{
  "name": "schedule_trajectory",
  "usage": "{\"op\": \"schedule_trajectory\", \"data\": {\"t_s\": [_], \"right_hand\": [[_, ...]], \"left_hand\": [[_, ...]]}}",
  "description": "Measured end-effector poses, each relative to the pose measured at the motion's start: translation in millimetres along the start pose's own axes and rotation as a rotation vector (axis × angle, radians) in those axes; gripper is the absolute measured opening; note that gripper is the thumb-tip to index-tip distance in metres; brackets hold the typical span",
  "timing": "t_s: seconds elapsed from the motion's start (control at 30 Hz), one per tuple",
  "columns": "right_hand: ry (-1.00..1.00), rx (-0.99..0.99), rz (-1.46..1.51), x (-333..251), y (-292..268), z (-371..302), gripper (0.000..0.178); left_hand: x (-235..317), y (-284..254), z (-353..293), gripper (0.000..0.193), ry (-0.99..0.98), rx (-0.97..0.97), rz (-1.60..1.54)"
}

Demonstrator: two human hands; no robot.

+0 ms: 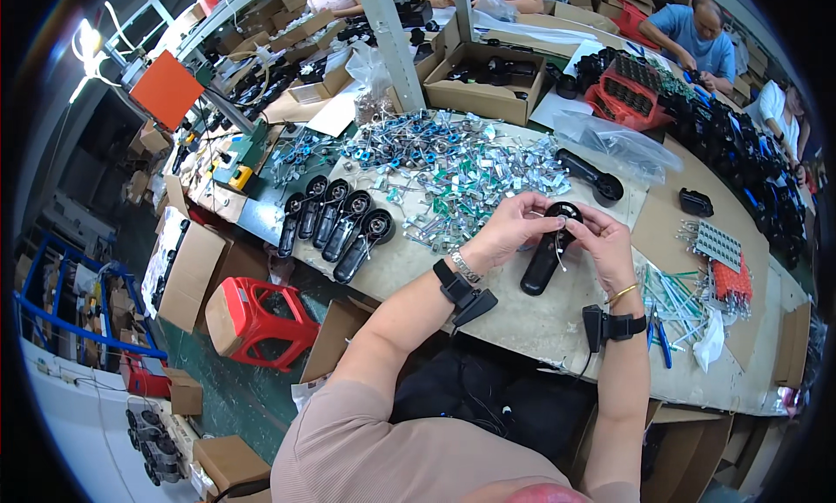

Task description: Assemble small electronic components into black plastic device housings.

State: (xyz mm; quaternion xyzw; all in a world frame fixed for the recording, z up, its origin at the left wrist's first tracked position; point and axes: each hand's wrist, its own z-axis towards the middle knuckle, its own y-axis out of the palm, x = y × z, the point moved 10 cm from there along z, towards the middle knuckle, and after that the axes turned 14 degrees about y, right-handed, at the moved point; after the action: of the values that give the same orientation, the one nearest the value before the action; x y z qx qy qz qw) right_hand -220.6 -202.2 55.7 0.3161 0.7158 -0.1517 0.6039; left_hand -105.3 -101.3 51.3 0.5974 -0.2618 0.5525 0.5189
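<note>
Over the front of the workbench, both my hands are on a black plastic housing with a round head and a long handle. My left hand grips the round head from the left, thumb and fingers closed. From the other side my right hand holds the same head, its thumb pressed in at the middle. A thin pale wire hangs out beside the right thumb; the small part under my thumbs is too covered to make out. Similar black housings lie in a row at the left, and another housing lies beyond my hands.
A wide heap of small green circuit boards and wired parts spreads beyond my hands. Right of them are pale sticks, blue-handled pliers and a grey-green panel. A red stool stands at left. Co-workers sit across the bench.
</note>
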Motion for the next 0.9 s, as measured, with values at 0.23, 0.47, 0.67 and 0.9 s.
{"op": "schedule_trajectory", "data": {"t_s": [0.23,0.47,0.67,0.9], "right_hand": [[0.033,0.031,-0.037,9.8,3.2,-0.2,0.038],[-0.062,0.056,-0.169,-1.6,-1.7,6.1,0.037],[0.045,-0.035,0.036,6.0,-6.0,6.1,0.039],[-0.083,-0.036,0.078,1.4,-12.2,7.9,0.050]], "left_hand": [[1.5,-5.1,-3.2,0.032,0.047,0.004,0.020],[4.9,-2.0,4.4,0.027,0.007,0.028,0.071],[-8.3,5.3,13.3,0.022,-0.004,0.002,0.038],[-19.5,8.3,11.5,0.021,-0.038,-0.013,-0.110]]}}
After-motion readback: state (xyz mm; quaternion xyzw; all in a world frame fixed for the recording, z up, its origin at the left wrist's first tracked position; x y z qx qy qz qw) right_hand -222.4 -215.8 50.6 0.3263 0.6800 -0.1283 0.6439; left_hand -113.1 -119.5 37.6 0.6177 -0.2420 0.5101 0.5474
